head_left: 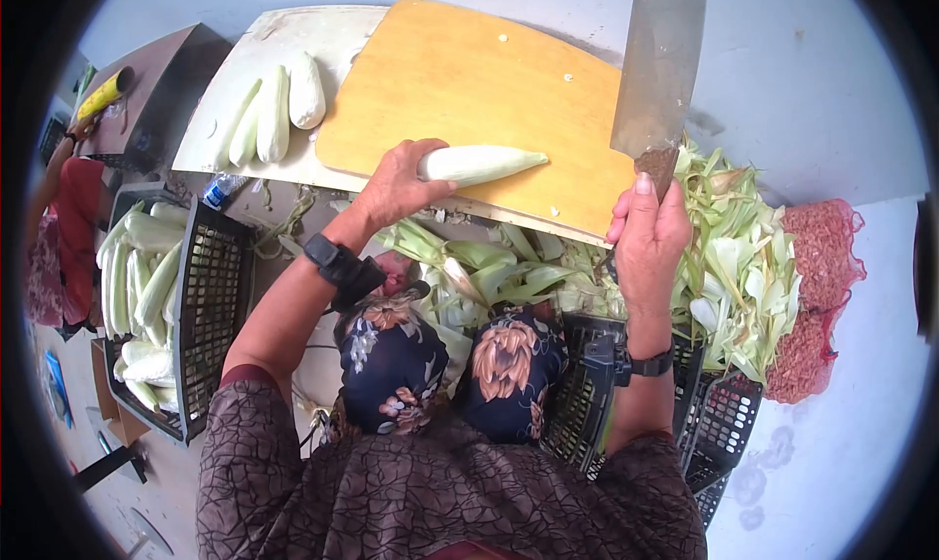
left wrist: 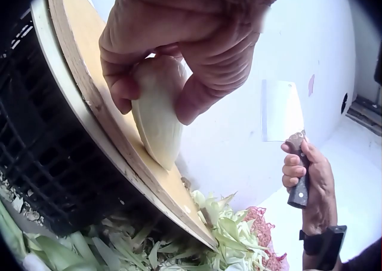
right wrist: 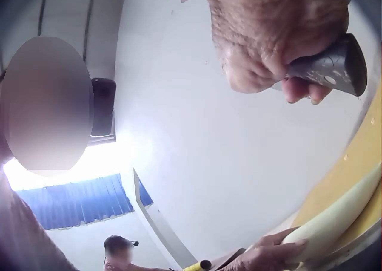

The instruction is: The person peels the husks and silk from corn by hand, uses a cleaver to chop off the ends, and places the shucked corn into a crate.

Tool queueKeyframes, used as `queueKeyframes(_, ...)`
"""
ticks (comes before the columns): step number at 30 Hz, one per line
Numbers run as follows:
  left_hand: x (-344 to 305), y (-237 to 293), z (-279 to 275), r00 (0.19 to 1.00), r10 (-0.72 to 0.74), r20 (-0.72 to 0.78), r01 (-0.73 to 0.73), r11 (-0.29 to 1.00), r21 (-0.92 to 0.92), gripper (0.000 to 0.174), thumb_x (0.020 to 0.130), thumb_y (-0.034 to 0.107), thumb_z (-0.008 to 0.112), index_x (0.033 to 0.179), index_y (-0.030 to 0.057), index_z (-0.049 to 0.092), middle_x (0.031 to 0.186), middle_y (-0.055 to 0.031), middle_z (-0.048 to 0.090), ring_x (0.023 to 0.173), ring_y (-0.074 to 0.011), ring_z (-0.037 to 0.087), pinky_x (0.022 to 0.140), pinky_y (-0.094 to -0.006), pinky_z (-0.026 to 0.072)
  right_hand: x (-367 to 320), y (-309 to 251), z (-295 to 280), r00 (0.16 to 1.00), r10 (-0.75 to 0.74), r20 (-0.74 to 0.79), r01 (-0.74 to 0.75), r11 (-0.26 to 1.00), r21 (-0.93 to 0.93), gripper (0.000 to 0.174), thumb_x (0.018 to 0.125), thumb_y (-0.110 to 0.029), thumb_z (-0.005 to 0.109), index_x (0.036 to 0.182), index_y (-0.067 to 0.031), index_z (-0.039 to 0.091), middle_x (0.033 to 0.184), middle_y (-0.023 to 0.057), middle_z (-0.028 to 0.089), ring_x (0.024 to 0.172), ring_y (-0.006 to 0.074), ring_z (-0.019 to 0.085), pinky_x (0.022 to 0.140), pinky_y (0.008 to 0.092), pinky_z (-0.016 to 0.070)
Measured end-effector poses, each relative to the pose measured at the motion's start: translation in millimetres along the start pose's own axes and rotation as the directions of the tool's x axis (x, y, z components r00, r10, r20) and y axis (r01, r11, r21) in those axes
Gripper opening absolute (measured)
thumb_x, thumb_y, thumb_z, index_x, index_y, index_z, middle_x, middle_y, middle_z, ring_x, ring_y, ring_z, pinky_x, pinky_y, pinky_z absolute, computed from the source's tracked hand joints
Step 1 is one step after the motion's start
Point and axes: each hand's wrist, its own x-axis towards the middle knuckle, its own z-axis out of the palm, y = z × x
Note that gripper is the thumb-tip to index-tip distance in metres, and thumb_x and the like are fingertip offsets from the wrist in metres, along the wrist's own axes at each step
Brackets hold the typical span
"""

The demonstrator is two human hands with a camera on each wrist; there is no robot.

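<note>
An ear of corn in pale husk (head_left: 484, 165) lies across the yellow cutting board (head_left: 460, 81), its pointed tip to the right. My left hand (head_left: 399, 186) grips its thick end; in the left wrist view, thumb and fingers pinch both sides of the corn (left wrist: 158, 106). My right hand (head_left: 650, 223) holds a cleaver (head_left: 660, 66) by its dark handle, blade upright and raised at the board's right end. The right wrist view shows the handle's butt (right wrist: 343, 65) sticking out of the fist.
Several husked-down ears (head_left: 274, 115) lie on the white board at left. A black crate (head_left: 220, 306) full of ears stands below them. Loose husks (head_left: 734, 257) heap at right, beside red mesh sacks (head_left: 817, 296). Another person (head_left: 73, 227) is at far left.
</note>
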Motion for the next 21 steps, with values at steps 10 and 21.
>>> queueKeyframes(10, -2, -2, -3, 1.0, 0.028, -0.004, -0.028, 0.999, -0.027, 0.05, 0.066, 0.019, 0.068, 0.106, -0.0072, 0.055, 0.091, -0.0195, 0.062, 0.086, -0.0239, 0.061, 0.079, -0.0321, 0.0471, 3, 100, 22, 0.95, 0.231, 0.21, -0.068, 0.809, -0.584, 0.031, 0.09, -0.026, 0.048, 0.078, 0.0027, 0.045, 0.055, 0.0102, 0.047, 0.039, 0.019, 0.048, 0.038, 0.0332, 0.0409)
queueKeyframes(21, -23, -28, -18, 0.978, -0.092, 0.188, 0.207, 0.575, -0.792, 0.049, 0.074, 0.016, 0.066, 0.116, -0.0032, 0.051, 0.1, -0.0077, 0.059, 0.086, -0.0136, 0.055, 0.071, -0.0257, 0.0438, -1, 80, -4, 0.959, 0.283, 0.003, -0.211, 0.723, -0.658, 0.037, 0.08, -0.033, 0.059, 0.08, 0.004, 0.055, 0.072, 0.0261, 0.058, 0.073, 0.0424, 0.058, 0.066, 0.0482, 0.0435)
